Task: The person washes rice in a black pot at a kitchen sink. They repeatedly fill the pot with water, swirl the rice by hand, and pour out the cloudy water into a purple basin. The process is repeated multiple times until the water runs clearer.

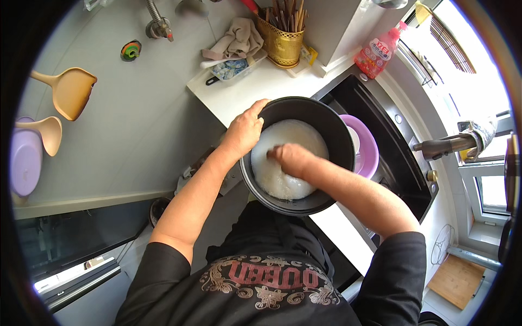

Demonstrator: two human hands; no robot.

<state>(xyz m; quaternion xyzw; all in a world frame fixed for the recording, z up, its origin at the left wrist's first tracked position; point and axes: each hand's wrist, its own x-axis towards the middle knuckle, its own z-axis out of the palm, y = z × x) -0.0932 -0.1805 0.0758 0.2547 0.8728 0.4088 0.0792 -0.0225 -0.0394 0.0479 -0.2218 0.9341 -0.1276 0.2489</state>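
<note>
A large dark inner pot (341, 134), like one from a rice cooker, tilts in front of my body. My left hand (246, 128) grips its rim on the left side, thumb towards the inside. Cloudy white water (291, 130) fills the lower part, and wet white rice (281, 189) shows through along the near side. Inside the pot, my right hand (294, 159) is at the water, its fingers bent and blurred by motion. Whether those fingers hold any rice cannot be made out.
Behind the pot, a purple basin (370, 142) with a white bowl (353, 139) sits in the black sink (346, 91). A faucet (438, 148) juts from the right. On the white counter (261, 87) stand a gold utensil holder (281, 42) and a plastic box (244, 71) with a cloth. A pink bottle (377, 53) stands behind the sink.
</note>
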